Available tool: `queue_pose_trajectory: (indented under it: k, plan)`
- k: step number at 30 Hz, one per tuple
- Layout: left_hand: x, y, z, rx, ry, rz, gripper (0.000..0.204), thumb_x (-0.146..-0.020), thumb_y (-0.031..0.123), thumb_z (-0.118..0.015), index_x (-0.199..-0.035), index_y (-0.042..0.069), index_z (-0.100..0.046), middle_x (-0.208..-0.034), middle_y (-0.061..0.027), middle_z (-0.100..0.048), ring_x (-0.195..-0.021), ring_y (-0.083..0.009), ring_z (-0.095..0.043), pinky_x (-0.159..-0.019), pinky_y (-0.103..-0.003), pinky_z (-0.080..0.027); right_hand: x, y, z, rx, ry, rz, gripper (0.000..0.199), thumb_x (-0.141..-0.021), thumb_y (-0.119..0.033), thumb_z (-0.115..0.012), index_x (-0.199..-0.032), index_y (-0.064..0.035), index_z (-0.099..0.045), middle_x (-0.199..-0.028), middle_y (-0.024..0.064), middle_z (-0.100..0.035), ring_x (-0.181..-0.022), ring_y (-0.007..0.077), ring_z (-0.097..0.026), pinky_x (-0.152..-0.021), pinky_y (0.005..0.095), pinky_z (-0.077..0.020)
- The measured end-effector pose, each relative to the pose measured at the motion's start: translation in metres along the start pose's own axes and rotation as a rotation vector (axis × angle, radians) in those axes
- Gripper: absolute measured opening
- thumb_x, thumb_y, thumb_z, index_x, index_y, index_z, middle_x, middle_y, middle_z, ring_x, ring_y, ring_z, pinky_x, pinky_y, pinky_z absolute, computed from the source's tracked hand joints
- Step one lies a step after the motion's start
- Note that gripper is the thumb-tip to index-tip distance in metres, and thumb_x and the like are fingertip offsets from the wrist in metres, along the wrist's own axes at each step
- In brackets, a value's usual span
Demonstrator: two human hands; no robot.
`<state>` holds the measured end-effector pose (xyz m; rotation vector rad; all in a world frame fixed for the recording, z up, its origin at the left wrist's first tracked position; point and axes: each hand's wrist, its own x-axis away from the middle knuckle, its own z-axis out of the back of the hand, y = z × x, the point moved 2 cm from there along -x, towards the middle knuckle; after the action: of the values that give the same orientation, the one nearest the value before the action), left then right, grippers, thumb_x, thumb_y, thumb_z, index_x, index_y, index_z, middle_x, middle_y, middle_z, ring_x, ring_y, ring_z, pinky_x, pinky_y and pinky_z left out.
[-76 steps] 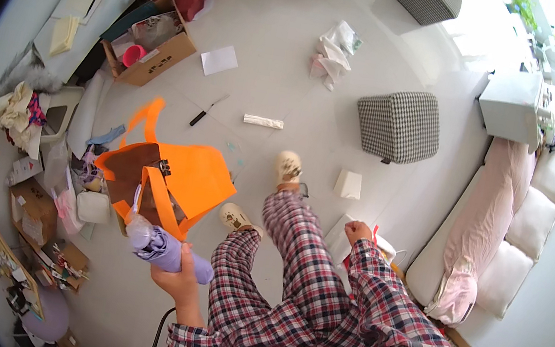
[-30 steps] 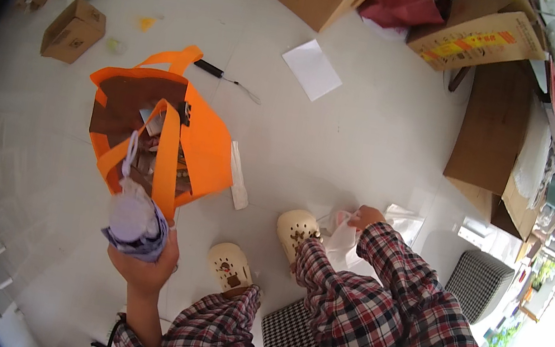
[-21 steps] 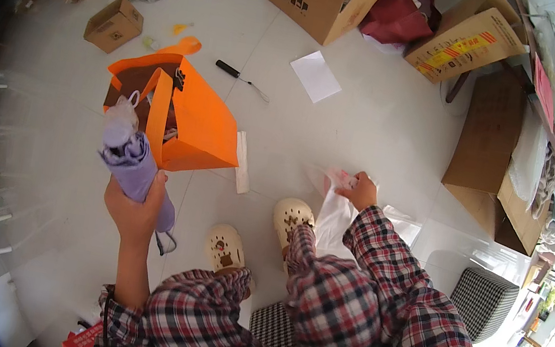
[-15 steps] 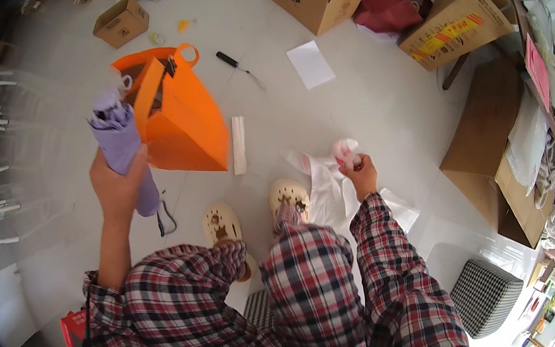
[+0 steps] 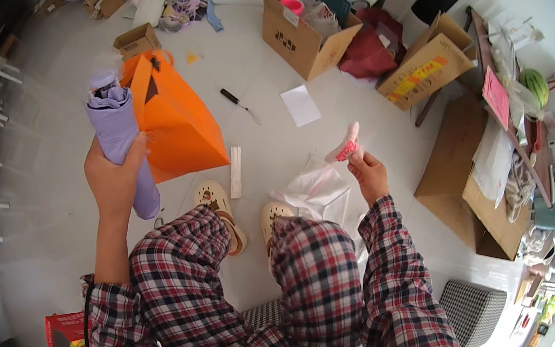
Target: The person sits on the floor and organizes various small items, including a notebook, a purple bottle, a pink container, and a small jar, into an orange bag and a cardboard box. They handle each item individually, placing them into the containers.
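My left hand point(image 5: 111, 176) is closed around a folded lavender umbrella point(image 5: 112, 129), its handle end pointing away from me. Just right of the umbrella stands an orange tote bag point(image 5: 186, 133), partly covered by it. Between the fingertips of my right hand point(image 5: 369, 179) is a small pink-and-white soft piece point(image 5: 347, 148) with a red pattern; its kind is unclear. Below and left of that hand, a crumpled white plastic bag point(image 5: 318, 189) lies on the floor by my shoe point(image 5: 274, 218). A narrow white strip point(image 5: 235, 173) lies beside the tote.
A black-handled thin tool point(image 5: 230, 96) and a white paper sheet point(image 5: 300, 106) lie farther off. Beyond are an open cardboard box point(image 5: 295, 42) and a dark red bag point(image 5: 374, 47). A large carton point(image 5: 450, 161) stands right, near a checkered stool point(image 5: 469, 313). White stools line the left.
My right hand has lifted the pink-and-white piece clear of the white plastic bag, and the piece now points upward. The view has tilted to show more of the far side. My left hand keeps the umbrella.
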<state>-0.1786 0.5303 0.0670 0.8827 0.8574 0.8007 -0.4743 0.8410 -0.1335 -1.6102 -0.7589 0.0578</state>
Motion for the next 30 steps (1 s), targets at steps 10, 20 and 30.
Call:
queue_pose_trajectory:
  k: [10, 20, 30]
  plan:
    - [-0.013, -0.014, -0.021, -0.163, -0.025, 0.048, 0.033, -0.07, 0.013, -0.071, -0.095, -0.005, -0.059, -0.081, -0.0123, -0.065, -0.072, -0.0194, -0.063, -0.069, -0.031, -0.048, -0.165, -0.102, -0.061, 0.716, 0.061, 0.304, 0.031, -0.067, -0.023, -0.081, -0.082, 0.0004, -0.066, -0.073, 0.0051, -0.064, -0.061, 0.0099, -0.058, -0.056, 0.0253, -0.0473]
    - [-0.009, -0.042, -0.021, -0.209, -0.201, 0.269, 0.032, -0.064, 0.01, -0.072, -0.088, -0.006, -0.057, -0.078, -0.0143, -0.063, -0.071, -0.0216, -0.064, -0.068, -0.032, -0.049, -0.333, -0.161, -0.163, 1.632, 0.161, 0.79, 0.035, -0.065, -0.035, -0.075, -0.071, -0.0011, -0.066, -0.071, 0.0174, -0.063, -0.068, 0.0325, -0.062, -0.064, 0.0388, -0.0491]
    - [-0.022, -0.049, -0.011, -0.138, -0.17, 0.437, 0.06, -0.068, 0.002, -0.072, -0.111, -0.01, -0.033, -0.092, -0.0187, -0.057, -0.082, -0.0202, -0.062, -0.074, -0.032, -0.05, -0.365, -0.168, -0.199, 1.688, 0.184, 0.693, 0.039, -0.07, -0.034, -0.072, -0.087, 0.001, -0.069, -0.085, 0.0196, -0.066, -0.08, 0.0322, -0.065, -0.07, 0.0376, -0.0518]
